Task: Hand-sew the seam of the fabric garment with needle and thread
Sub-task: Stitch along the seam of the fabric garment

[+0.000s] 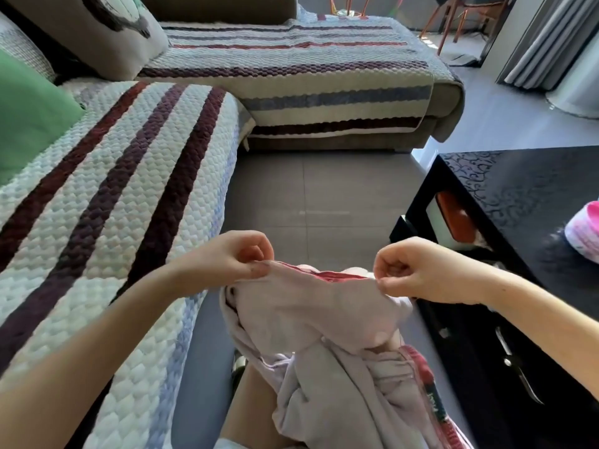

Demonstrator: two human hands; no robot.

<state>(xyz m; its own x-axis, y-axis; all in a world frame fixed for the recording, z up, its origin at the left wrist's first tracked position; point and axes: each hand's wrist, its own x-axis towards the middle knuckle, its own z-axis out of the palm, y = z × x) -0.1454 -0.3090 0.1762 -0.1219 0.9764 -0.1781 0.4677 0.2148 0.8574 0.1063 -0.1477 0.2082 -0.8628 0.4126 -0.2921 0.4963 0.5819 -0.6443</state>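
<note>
Your left hand (227, 259) pinches the top edge of the garment (308, 309) between thumb and forefinger, the other fingers curled toward the palm. Your right hand (418, 270) pinches the same edge farther along, its fingers curled too (whether a needle sits in that pinch is too small to tell). Between the two pinches the edge is drawn fairly taut, and a red trim (334, 275) shows along it. The garment is pale lilac. Below the held edge it sags in loose folds and bunches on your lap (256, 403), with more red trim running down its right side. To your left runs a sofa (107, 202) under a quilted white cover with dark red and purple stripes, and a green cushion (29, 118) lies on it at the far left. Its other section (291, 59) stretches across the top of the view, with a beige pillow (107, 34) in the corner. Grey floor tiles (308, 196) lie ahead of the hands. Just beside your right hand stands a black table (518, 189) with a swirl pattern on top. A pink-and-white object (583, 234) sits on it at the right border. Grey curtains (544, 37) hang at the upper right.
</note>
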